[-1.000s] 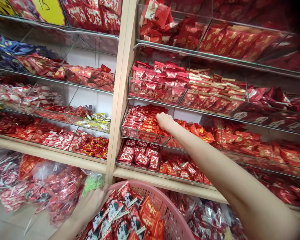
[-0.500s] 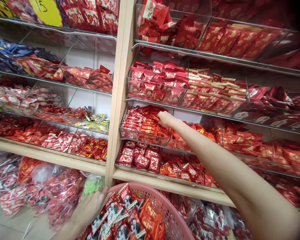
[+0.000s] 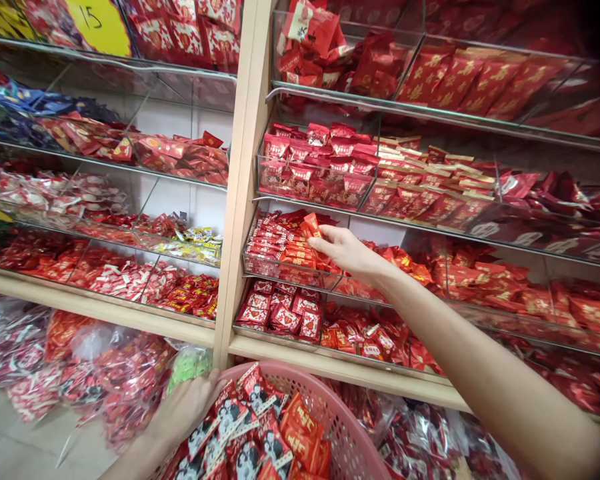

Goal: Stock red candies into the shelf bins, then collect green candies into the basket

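Observation:
My right hand (image 3: 341, 251) pinches a small orange-red candy packet (image 3: 311, 225) by its edge, just above a clear shelf bin (image 3: 293, 268) of red wrapped candies. At the bottom, my left hand (image 3: 193, 403) grips the rim of a pink plastic basket (image 3: 325, 393), its fingers curled over the edge and partly hidden. Inside the basket lie black, white and red candy packets (image 3: 245, 427) on the left and orange-red packets (image 3: 305, 433) on the right.
A pale wooden post (image 3: 234, 180) divides two shelf units of clear bins full of wrapped sweets. Red heart packets (image 3: 283, 310) fill the bin below my right hand. Stuffed plastic bags (image 3: 130, 380) sit on the floor at left. A yellow price sign (image 3: 100, 25) hangs top left.
My right hand has drawn back slightly from the bin's pile, and an orange-red candy packet now shows between its fingers. My left hand stays on the basket rim.

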`<state>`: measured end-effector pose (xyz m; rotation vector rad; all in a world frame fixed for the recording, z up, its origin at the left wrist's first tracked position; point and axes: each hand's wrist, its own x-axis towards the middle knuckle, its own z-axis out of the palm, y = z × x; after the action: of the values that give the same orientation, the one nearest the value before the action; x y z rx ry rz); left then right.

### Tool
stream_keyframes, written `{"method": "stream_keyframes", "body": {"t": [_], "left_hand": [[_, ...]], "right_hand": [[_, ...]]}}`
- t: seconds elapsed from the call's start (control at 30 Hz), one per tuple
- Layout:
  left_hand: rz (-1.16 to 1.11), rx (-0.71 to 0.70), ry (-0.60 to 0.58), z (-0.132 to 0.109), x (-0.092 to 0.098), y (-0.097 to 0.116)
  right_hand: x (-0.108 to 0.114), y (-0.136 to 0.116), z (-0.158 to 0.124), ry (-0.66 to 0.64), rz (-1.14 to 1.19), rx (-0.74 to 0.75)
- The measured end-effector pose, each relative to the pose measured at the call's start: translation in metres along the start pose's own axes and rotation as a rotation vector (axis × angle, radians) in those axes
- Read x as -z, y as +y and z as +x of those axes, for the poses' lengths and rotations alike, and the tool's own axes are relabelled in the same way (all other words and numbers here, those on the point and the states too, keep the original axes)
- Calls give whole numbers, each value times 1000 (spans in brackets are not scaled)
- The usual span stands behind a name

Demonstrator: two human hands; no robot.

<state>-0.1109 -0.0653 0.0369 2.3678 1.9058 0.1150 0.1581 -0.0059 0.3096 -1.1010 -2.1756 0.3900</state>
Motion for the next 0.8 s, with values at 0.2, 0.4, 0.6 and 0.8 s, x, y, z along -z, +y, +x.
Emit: {"method": "stream_keyframes", "body": {"t": [0.2, 0.4, 0.6, 0.8], "left_hand": [[-45, -24, -48, 2, 12, 4], [-17, -49, -45, 10, 6, 1], [42, -80, -32, 8, 7, 6], [48, -53, -33, 4, 12, 10]], "right_hand": [[-33, 3, -83, -344, 418, -133], [-70, 41, -150, -725, 411, -104], [-98, 47, -200, -975, 152, -20], [-113, 40, -228, -1111, -60, 50]]}}
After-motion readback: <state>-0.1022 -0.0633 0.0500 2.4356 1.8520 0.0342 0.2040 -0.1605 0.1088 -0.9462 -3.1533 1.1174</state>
